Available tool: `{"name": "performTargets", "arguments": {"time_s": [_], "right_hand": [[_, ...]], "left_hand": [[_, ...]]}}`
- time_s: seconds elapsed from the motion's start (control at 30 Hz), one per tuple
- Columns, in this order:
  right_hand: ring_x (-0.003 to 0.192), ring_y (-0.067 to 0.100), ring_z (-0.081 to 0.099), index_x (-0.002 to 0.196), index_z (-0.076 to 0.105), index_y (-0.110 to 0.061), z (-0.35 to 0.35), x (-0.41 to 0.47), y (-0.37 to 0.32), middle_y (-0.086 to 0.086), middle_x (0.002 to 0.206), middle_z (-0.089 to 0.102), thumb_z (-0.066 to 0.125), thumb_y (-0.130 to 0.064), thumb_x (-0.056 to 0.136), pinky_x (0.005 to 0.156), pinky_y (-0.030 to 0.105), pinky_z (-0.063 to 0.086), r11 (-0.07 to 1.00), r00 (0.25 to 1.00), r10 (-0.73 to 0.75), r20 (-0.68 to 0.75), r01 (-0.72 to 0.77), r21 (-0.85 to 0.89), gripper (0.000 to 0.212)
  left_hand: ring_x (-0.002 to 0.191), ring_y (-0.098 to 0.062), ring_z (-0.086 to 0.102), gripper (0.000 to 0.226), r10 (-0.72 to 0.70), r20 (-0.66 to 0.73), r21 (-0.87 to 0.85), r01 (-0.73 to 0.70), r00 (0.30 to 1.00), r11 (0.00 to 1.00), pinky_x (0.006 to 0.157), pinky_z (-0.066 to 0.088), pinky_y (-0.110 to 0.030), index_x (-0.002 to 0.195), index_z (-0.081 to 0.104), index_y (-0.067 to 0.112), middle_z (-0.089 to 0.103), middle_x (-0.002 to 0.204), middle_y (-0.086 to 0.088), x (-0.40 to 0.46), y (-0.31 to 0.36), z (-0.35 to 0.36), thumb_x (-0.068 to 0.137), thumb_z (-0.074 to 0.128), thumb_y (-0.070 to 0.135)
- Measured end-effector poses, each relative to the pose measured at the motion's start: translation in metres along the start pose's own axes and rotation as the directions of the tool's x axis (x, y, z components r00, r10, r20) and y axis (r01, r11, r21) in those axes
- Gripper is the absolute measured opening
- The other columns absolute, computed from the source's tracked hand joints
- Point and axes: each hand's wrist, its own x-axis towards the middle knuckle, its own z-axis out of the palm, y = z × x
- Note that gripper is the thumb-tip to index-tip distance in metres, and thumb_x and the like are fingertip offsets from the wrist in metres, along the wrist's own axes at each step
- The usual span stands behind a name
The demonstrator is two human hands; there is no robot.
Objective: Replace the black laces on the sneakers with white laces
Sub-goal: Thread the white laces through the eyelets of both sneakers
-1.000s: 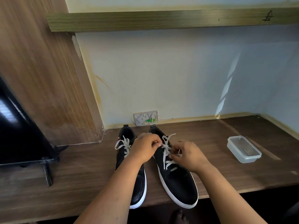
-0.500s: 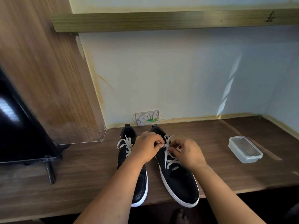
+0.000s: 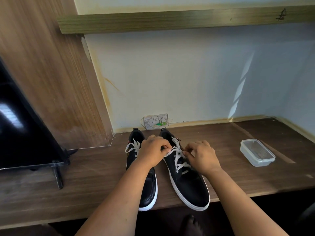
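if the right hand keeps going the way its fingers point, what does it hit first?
The right hand points left, toward the white lace on the right sneaker, which its fingertips already seem to pinch. Just beyond is the left hand. Depth between them is unclear.

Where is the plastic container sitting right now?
In the head view the clear lidded container sits on the desk at the right, apart from the right sneaker and right hand, short of the back wall.
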Motion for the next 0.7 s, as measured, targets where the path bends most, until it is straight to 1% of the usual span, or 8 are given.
{"name": "performTargets", "arguments": {"time_s": [0.1,0.17,0.23,0.37,0.43,0.5,0.6,0.7], "right_hand": [[0.099,0.016,0.049,0.096,0.064,-0.028,0.0,0.002,0.001,-0.014,0.093,0.064,0.065,-0.031,0.087,0.081,0.035,0.044,0.994,1.0,0.001,-0.017,0.001,0.112,0.009],[0.099,0.012,0.048,0.103,0.062,-0.029,0.0,0.003,-0.001,-0.016,0.091,0.064,0.065,-0.024,0.087,0.081,0.034,0.045,0.982,0.999,-0.028,-0.029,0.033,0.184,0.017],[0.099,0.011,0.048,0.107,0.062,-0.029,0.001,0.002,-0.004,-0.016,0.093,0.066,0.062,-0.019,0.089,0.081,0.031,0.045,0.966,0.995,-0.085,-0.042,0.093,0.24,0.021],[0.096,0.018,0.054,0.108,0.065,-0.027,0.006,0.003,-0.006,-0.013,0.097,0.066,0.063,-0.02,0.087,0.082,0.037,0.048,0.96,0.978,-0.204,-0.034,0.207,0.186,0.022],[0.097,0.02,0.054,0.106,0.068,-0.024,0.007,0.003,-0.006,-0.01,0.098,0.067,0.066,-0.016,0.083,0.081,0.038,0.048,0.967,0.981,-0.192,-0.038,0.196,0.163,0.024],[0.098,0.02,0.054,0.104,0.069,-0.022,0.007,0.004,-0.008,-0.007,0.098,0.068,0.067,-0.014,0.082,0.082,0.037,0.048,0.972,0.986,-0.159,-0.049,0.165,0.164,0.023],[0.096,0.022,0.054,0.101,0.069,-0.021,0.009,0.005,-0.009,-0.005,0.095,0.069,0.066,-0.015,0.084,0.079,0.037,0.048,0.976,0.99,-0.138,-0.044,0.143,0.167,0.018],[0.094,0.02,0.055,0.105,0.065,-0.024,0.007,0.003,-0.01,-0.007,0.092,0.068,0.065,-0.02,0.085,0.078,0.038,0.049,0.974,0.994,-0.111,-0.021,0.113,0.197,0.02]], "left_hand": [[0.089,-0.012,0.053,0.009,0.006,-0.051,-0.02,-0.007,0.999,1.0,0.079,0.048,-0.039,0.094,0.071,0.029,0.066,0.089,0.013,0.0,0.004,0.006,0.086,0.068,0.027],[0.095,-0.017,0.055,0.018,0.025,-0.096,0.02,-0.023,0.995,1.0,0.081,0.048,-0.041,0.103,0.07,0.025,0.066,0.098,0.01,0.002,0.005,0.006,0.086,0.068,0.028],[0.099,-0.018,0.056,0.022,0.037,-0.116,0.024,-0.034,0.993,0.999,0.083,0.049,-0.041,0.108,0.067,0.023,0.065,0.102,0.009,0.004,0.006,0.005,0.086,0.067,0.028],[0.091,-0.012,0.051,0.014,0.037,-0.106,-0.025,-0.04,0.994,0.999,0.079,0.049,-0.037,0.093,0.067,0.027,0.056,0.087,0.015,0.004,0.008,0.004,0.081,0.07,0.032],[0.093,-0.013,0.048,0.017,0.06,-0.07,0.021,-0.058,0.996,0.998,0.079,0.048,-0.036,0.095,0.068,0.027,0.053,0.091,0.013,0.003,0.01,0.005,0.08,0.071,0.034],[0.097,-0.016,0.047,0.021,0.069,-0.053,0.071,-0.066,0.996,0.995,0.081,0.046,-0.036,0.102,0.069,0.026,0.054,0.098,0.008,0.003,0.01,0.006,0.081,0.07,0.031],[0.097,-0.017,0.046,0.023,0.089,-0.07,0.115,-0.081,0.994,0.99,0.082,0.045,-0.034,0.106,0.07,0.025,0.054,0.1,0.006,0.003,0.011,0.009,0.083,0.07,0.027],[0.096,-0.016,0.046,0.022,0.11,-0.098,0.112,-0.099,0.989,0.989,0.081,0.043,-0.032,0.104,0.071,0.024,0.054,0.1,0.005,0.004,0.015,0.01,0.082,0.073,0.025]]}}
